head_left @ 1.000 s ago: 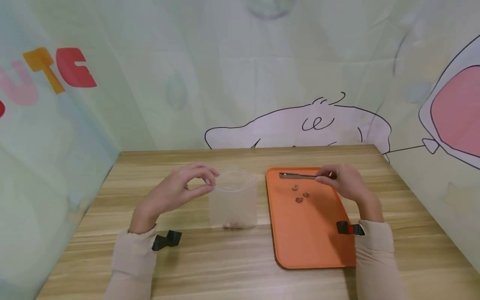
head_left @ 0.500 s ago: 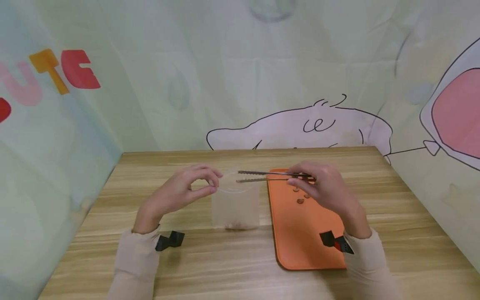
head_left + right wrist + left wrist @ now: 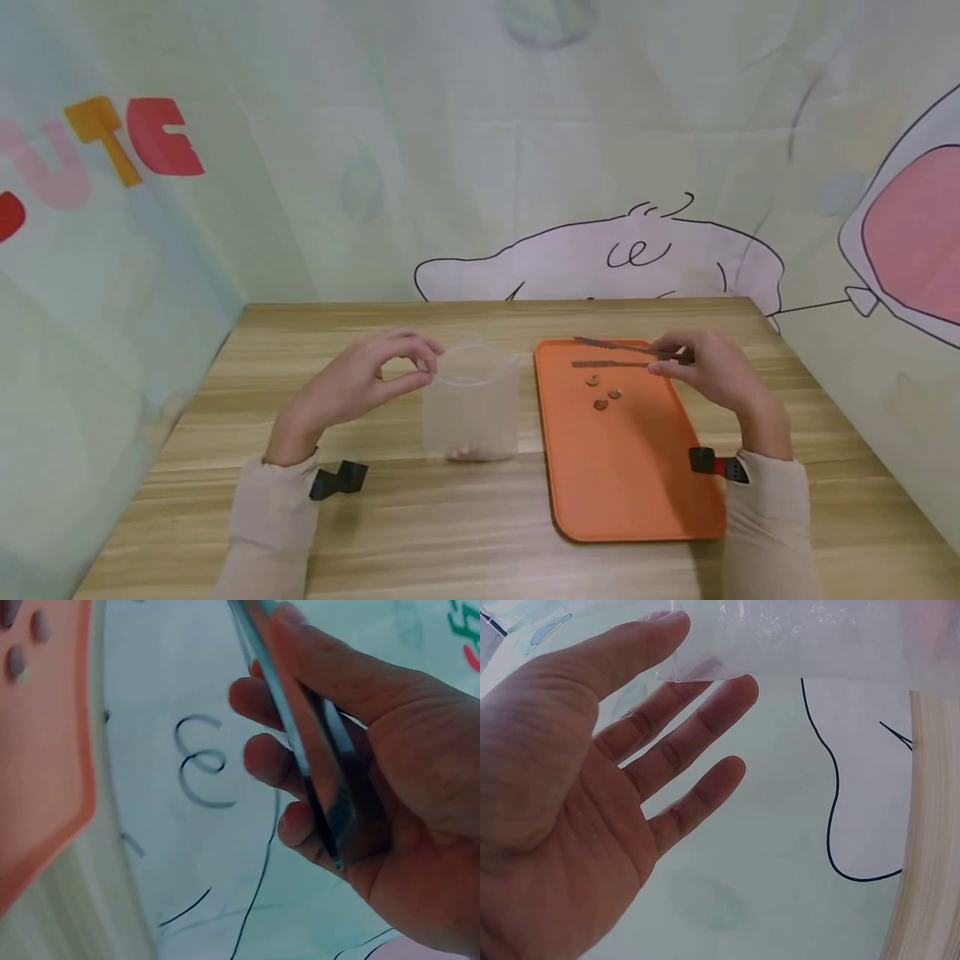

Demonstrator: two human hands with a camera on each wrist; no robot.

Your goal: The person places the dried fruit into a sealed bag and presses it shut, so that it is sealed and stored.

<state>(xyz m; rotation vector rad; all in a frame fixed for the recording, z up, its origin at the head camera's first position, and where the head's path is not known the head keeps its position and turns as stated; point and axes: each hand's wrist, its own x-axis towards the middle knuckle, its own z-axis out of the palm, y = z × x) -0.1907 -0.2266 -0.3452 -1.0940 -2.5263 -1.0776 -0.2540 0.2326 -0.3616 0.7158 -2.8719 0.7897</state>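
Note:
My left hand [image 3: 371, 371] pinches the rim of a clear plastic bag [image 3: 472, 412] between thumb and fingertips. The bag stands upright with its mouth open, and a few small brownish pieces [image 3: 467, 453] lie at its bottom. In the left wrist view the bag's edge [image 3: 795, 645] passes between the thumb and fingers. My right hand [image 3: 708, 362] holds metal tongs [image 3: 611, 364] over the far end of an orange tray [image 3: 622, 483]. The tongs' arms are spread, with nothing between their tips. Just nearer than the tips lie three small brown pieces [image 3: 601, 404], resembling nuts or beans.
The bag and tray stand side by side on a wood-grain table [image 3: 420, 533]. A printed cloth backdrop [image 3: 337, 167] rises behind the table's far edge and along its sides.
The tongs travelled left from the tray to over the bag's mouth, then came back right over the tray, with their arms now spread. My left hand and the bag hardly moved.

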